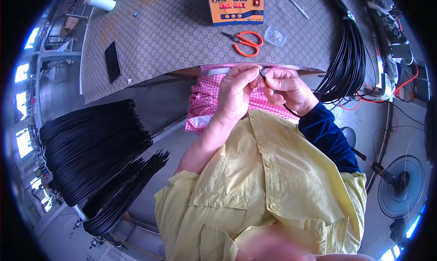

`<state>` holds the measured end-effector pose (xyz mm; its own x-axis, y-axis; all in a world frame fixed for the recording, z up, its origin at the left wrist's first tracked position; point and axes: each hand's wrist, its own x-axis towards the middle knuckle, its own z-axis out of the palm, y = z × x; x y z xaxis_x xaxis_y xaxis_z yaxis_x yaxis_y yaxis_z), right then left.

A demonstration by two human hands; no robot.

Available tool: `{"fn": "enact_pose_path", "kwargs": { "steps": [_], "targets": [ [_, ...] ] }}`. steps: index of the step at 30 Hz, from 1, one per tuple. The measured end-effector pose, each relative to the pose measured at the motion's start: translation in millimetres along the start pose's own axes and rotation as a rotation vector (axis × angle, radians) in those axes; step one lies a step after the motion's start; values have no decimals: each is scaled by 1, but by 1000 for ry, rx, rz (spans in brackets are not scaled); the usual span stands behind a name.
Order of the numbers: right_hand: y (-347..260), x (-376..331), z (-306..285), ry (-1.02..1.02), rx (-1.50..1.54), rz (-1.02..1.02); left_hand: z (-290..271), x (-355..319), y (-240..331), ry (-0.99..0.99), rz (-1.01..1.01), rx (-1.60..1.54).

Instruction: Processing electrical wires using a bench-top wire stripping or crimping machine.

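Note:
My left hand (237, 89) and my right hand (287, 84) meet just in front of the table's near edge, over my lap. Thumb and fingers of both are pinched around the end of a thin black cable (262, 73). From under my right hand the cable runs down toward my right forearm. What exactly sits between the left fingertips is too small to make out beyond the cable's dark tip. Beyond the hands, red-handled scissors (248, 43) lie on the table beside a small clear plastic dish (276, 35).
An orange and blue device with a red display (236, 8) stands on the patterned table (159, 38). A phone (113, 62) lies left, a white cup (100, 2) behind it. Black cable bundles hang at right (348, 61) and lower left (91, 145). A fan (401, 186) stands right.

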<state>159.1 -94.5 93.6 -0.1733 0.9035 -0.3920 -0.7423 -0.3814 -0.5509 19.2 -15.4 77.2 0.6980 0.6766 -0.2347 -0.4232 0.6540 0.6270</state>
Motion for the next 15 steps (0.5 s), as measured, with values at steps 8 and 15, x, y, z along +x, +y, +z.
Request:
{"fn": "enact_pose_path", "kwargs": {
  "steps": [8, 15],
  "targets": [
    [6, 3, 4, 144, -160, -202, 6, -6, 5, 65, -1, 85],
    [6, 2, 2, 275, -456, -265, 2, -10, 15, 68, 121, 457]
  ]
}}
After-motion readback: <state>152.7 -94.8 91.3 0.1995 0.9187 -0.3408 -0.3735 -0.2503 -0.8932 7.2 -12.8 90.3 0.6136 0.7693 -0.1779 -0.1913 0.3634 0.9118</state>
